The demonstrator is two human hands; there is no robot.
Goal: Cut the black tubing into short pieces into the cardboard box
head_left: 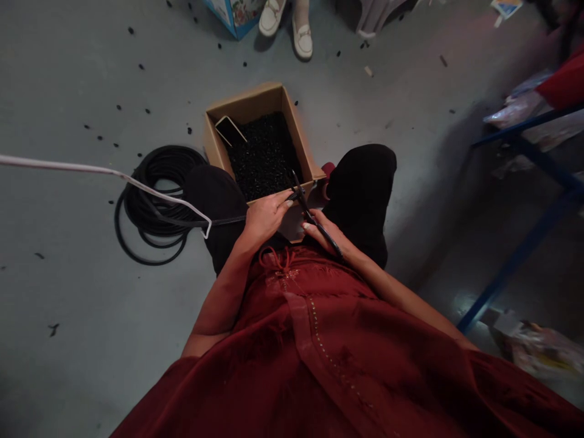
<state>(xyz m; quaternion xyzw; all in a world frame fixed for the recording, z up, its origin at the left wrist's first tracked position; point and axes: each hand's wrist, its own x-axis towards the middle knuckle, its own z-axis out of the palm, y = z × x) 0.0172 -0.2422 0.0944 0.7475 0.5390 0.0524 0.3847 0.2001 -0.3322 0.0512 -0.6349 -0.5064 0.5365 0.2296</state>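
My left hand [265,219] is shut around a thin black corrugated hose [225,222], which runs in from a large coil of black hose [155,207] on the floor. My right hand [326,234] grips black-handled scissors [310,210], their blades raised by the hose end near my left fingers. Just beyond my hands stands a cardboard box [246,106], filled with small black cut pieces [264,158]. A phone [229,131] leans inside its far left corner. The box's near side is partly hidden behind my hands.
A white cord [114,171] crosses from the left and hooks over the coil. Black pieces lie scattered on the grey floor [82,85]. Another person's white shoes [285,27] stand at the top, beside a blue printed box [235,15]. A blue metal rack [520,255] and plastic bags lie right.
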